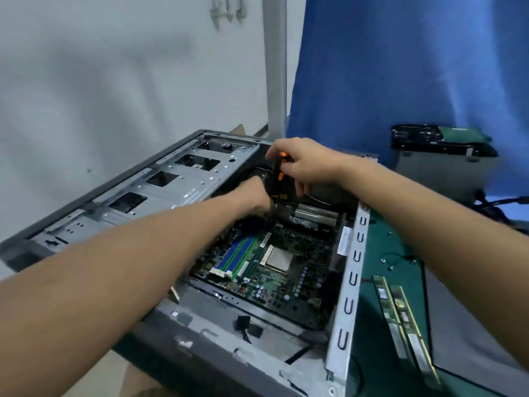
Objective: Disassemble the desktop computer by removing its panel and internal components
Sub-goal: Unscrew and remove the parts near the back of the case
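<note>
An open grey desktop case (200, 348) lies on its side with the green motherboard (274, 270) exposed, its bare CPU (277, 257) and blue memory slots (237, 253) showing. My right hand (303, 164) grips a black and orange screwdriver (277, 179), held upright over the far end of the board. My left hand (254, 196) reaches deep into the case beside the screwdriver's lower end; its fingers are hidden behind the tool and the wrist.
Two memory sticks (400, 325) lie on the green mat (378, 253) right of the case, with small screws (390, 267) near them. A removed metal drive unit (440, 161) stands at the back right before a blue curtain (400, 67). A white wall is on the left.
</note>
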